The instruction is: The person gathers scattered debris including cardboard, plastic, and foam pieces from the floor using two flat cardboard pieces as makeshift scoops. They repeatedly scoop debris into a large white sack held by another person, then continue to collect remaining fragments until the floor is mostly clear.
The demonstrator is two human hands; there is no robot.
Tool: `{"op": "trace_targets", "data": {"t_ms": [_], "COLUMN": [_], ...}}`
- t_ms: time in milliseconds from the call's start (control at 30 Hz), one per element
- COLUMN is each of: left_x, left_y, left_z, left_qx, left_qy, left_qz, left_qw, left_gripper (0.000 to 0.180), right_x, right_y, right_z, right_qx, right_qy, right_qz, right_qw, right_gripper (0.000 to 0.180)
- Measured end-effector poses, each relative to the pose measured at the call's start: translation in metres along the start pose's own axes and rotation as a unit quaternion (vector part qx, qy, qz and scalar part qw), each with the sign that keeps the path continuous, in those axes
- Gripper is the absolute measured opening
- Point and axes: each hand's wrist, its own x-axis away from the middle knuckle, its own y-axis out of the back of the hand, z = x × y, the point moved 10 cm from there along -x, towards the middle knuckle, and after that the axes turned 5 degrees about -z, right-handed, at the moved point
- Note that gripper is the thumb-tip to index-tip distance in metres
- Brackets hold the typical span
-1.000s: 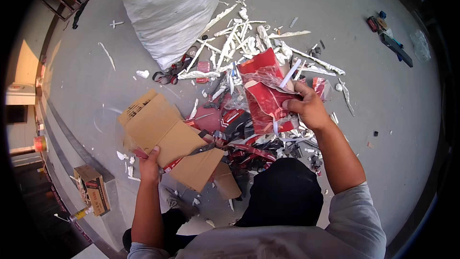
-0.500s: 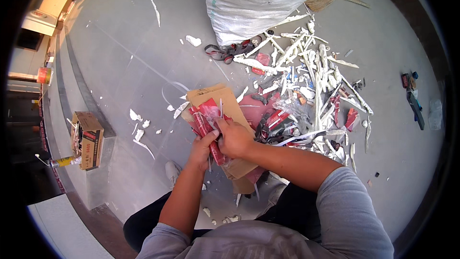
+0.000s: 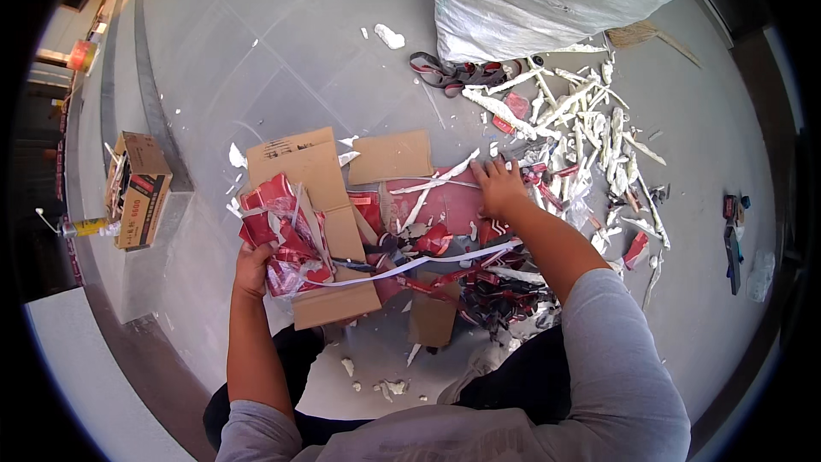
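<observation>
My left hand (image 3: 253,267) is closed on the edge of a crumpled bundle of red and clear plastic wrapping (image 3: 286,231). This wrapping rests against a flattened brown cardboard box (image 3: 329,192). On the right, my right hand (image 3: 503,188) lies with its fingers spread at the edge of the scrap pile, next to strips of white hardened foam (image 3: 445,178) and over a dull red sheet (image 3: 453,210). A long white plastic strip (image 3: 419,261) runs between the cardboard and the pile. Smaller cardboard pieces (image 3: 392,156) lie behind and in front.
A large white woven sack (image 3: 547,4) stands at the back, with grey-and-red sandals (image 3: 453,71) at its foot. Behind it lies a straw broom (image 3: 633,34). An open carton (image 3: 145,192) sits on the step at left, beside a foam spray can (image 3: 90,228). Tools (image 3: 733,239) lie far right.
My hands have parted: the left moved left with the red wrapping and cardboard, the right let go and reached onto the pile. The view has shifted, and more scrap shows in front of me.
</observation>
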Motion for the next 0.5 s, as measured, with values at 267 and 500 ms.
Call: {"op": "trace_targets", "data": {"t_ms": [267, 500], "left_x": [0.017, 0.013], "left_y": [0.03, -0.018], "left_z": [0.075, 0.08], "left_qx": [0.014, -0.001], "left_qy": [0.064, 0.066], "left_qz": [-0.054, -0.019], "left_qw": [0.996, 0.998], "left_gripper": [0.037, 0.038], "right_x": [0.023, 0.102], "right_y": [0.024, 0.204], "right_z": [-0.062, -0.126], "right_qx": [-0.196, -0.402], "right_qy": [0.026, -0.052], "right_qz": [0.145, -0.005], "right_qw": [0.969, 0.914], "right_gripper": [0.041, 0.04]}}
